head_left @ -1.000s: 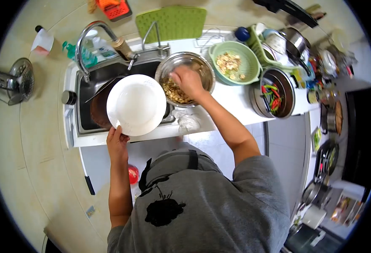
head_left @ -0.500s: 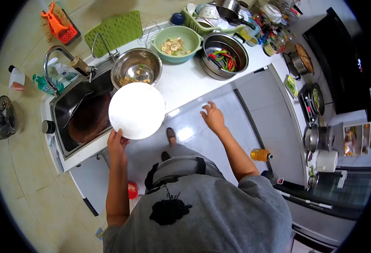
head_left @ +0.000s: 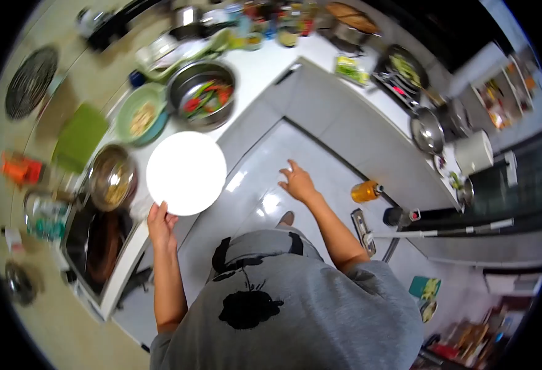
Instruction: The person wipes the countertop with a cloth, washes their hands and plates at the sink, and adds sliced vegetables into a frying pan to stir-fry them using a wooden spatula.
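Note:
My left hand point(head_left: 162, 223) grips the lower left rim of a round white plate point(head_left: 186, 173), thumb on its upper face. The plate is held out over the floor beside the counter edge, and nothing lies on it. My right hand point(head_left: 298, 181) hangs in the air over the floor, fingers apart, touching nothing. Beyond the plate stand a steel pot point(head_left: 202, 94) with red and green peppers, a green colander point(head_left: 140, 116) with pale food pieces, and a steel bowl point(head_left: 112, 177) with some yellowish bits.
The sink point(head_left: 98, 246) is at the left. Along the right counter are a pan point(head_left: 400, 68) of green food on the stove, a pack of greens point(head_left: 352, 70) and a steel wok point(head_left: 427, 131). A bottle of yellow oil point(head_left: 366, 192) stands low at the right.
My body and view have turned right, away from the sink and towards the stove side. The plate has come along in my left hand. My right hand stays free.

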The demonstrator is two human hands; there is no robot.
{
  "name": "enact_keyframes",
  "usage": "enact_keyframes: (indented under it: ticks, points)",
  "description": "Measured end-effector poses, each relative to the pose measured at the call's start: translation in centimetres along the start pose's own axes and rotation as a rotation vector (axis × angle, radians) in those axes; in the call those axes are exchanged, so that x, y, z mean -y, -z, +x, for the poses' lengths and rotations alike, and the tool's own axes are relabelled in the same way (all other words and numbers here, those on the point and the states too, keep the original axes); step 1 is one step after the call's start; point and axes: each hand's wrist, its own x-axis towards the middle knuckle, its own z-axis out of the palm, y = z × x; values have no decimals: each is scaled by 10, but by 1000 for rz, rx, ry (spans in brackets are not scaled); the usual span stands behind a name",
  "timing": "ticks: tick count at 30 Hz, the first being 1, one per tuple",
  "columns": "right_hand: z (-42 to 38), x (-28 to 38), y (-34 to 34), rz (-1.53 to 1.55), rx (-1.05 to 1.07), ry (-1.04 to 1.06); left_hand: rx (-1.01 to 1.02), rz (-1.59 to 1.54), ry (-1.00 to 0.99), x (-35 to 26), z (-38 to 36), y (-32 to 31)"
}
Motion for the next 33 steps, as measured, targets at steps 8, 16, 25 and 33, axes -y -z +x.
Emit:
enact_keyframes:
  ticks: [8,16,25,33]
  points:
    - [-60,-189,70,1,-7,-263,252,12,55,48,35,-198]
    - [-104,-297,105,105,-49,-499,486,78,83,59,62,-401]
    - [-79,-387,120,210,28,-579,722,195,113,76,101,-606]
    - [-26,-448,174,280,-94,-668,828,379,131,85,128,-768]
